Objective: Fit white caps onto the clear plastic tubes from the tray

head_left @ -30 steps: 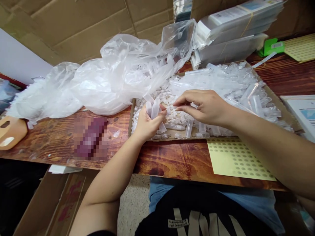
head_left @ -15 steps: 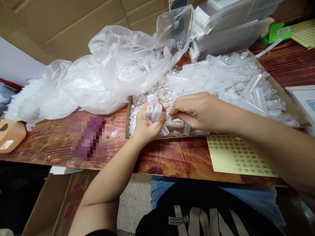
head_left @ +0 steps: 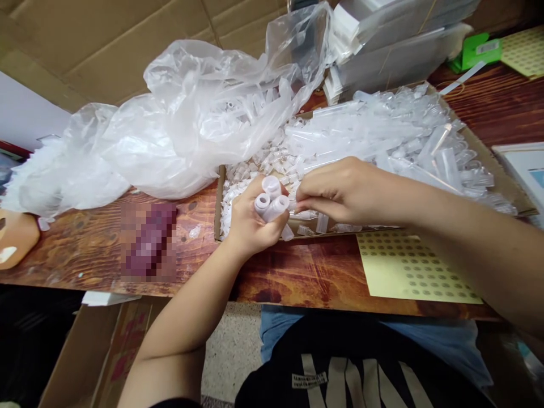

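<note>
the fingers (head_left: 255, 218) of the left hand (head_left: 250, 224) are closed around a small bundle of clear plastic tubes (head_left: 272, 203) — their open mouths point up and toward the camera, their long axis tilted. the right hand (head_left: 340, 190) is just beside them on the right, fingertips pinched narrow, touching the bundle, over the cardboard tray (head_left: 219, 198) of loose tubes.

We take this for a small packing workshop: on the dark-stained wooden worktop (head_left: 297, 272) a shallow cardboard tray (head_left: 219, 204) overflows with clear plastic tubes (head_left: 382, 133), with brown corrugated cardboard sheets (head_left: 106, 45) behind the tray and a yellow sheet of round stickers (head_left: 412, 272) in front of it.
</note>
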Available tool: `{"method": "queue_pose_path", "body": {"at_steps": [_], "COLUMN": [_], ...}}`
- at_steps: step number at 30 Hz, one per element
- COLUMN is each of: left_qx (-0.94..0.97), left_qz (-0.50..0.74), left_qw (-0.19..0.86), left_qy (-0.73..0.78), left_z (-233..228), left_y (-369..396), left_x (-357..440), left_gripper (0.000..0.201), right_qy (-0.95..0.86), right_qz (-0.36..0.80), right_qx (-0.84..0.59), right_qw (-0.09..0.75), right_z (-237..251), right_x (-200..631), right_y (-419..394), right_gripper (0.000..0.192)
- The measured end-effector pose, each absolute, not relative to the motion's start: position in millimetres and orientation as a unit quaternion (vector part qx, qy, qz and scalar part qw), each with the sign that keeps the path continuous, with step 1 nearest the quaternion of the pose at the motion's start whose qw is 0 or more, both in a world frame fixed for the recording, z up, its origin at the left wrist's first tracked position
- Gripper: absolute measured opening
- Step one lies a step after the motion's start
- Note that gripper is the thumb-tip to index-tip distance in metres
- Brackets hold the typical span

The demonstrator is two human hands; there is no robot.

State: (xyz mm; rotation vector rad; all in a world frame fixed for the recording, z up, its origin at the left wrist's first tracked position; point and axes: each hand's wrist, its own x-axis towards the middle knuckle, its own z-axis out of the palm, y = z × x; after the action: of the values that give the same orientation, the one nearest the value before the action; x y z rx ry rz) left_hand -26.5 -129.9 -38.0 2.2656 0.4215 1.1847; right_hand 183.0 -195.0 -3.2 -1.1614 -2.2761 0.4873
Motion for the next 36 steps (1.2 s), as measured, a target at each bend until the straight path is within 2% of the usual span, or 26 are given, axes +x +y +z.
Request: {"method": "queue_pose_path", "body": {"at_steps": [5, 8, 10, 12, 16, 20, 28, 31, 36], "left_qx": [0.833, 0.79, 0.752, 0.728, 0.716, 0.709, 0.677, 0.67, 0.678], "left_qz": [0.407, 0.404, 0.41, 0.417, 0.431, 0.436, 0.446, 0.451, 0.445], "left_qw": [0.315, 0.385, 0.43, 0.451, 0.446, 0.45, 0.466, 0.472, 0.472], "left_qy": [0.201, 0.255, 0.285, 0.304, 0.32, 0.323, 0.355, 0.354, 0.345], "left_z": [-34.7, -32.9, -33.6, -35.9, -41.0, -43.4, -45.1, -45.2, -45.6], "left_y": [-133.6, -129.5, -124.2, -118.0, -108.4, -105.8, -103.3, -102.3, -103.7], "left_x": [-26.5, -23.6, -23.2, -25.1, -31.9, -33.8, -30.8, -30.9, -33.5], "left_gripper": [0.01, 0.016, 0.022, 0.028, 0.031, 0.032, 0.038, 0.038, 0.036], "right_qy": [-0.848, -0.843, -0.844, -0.854, -0.877, -0.87, -0.862, -0.846, -0.8], "right_qz": [0.184, 0.174, 0.138, 0.087, 0.049, 0.012, -0.023, 0.028, 0.074], "right_qx": [-0.416, -0.438, -0.464, -0.481, -0.472, -0.485, -0.502, -0.521, -0.516], "right_qw": [0.271, 0.259, 0.232, 0.179, 0.078, 0.081, 0.059, 0.108, 0.296], "right_z": [-5.4, -6.3, -6.4, -7.0, -12.3, -23.0, -31.3, -20.4, -2.7], "right_x": [175.8, 181.5, 186.1, 188.0, 181.8, 175.4, 167.6, 174.2, 186.7], "right_y": [-197.1, -193.4, -189.7, -186.2, -181.9, -178.3, -176.1, -178.2, -184.1], "right_gripper": [0.024, 0.018, 0.011, 0.017, 0.02, 0.022, 0.011, 0.01, 0.016]}}
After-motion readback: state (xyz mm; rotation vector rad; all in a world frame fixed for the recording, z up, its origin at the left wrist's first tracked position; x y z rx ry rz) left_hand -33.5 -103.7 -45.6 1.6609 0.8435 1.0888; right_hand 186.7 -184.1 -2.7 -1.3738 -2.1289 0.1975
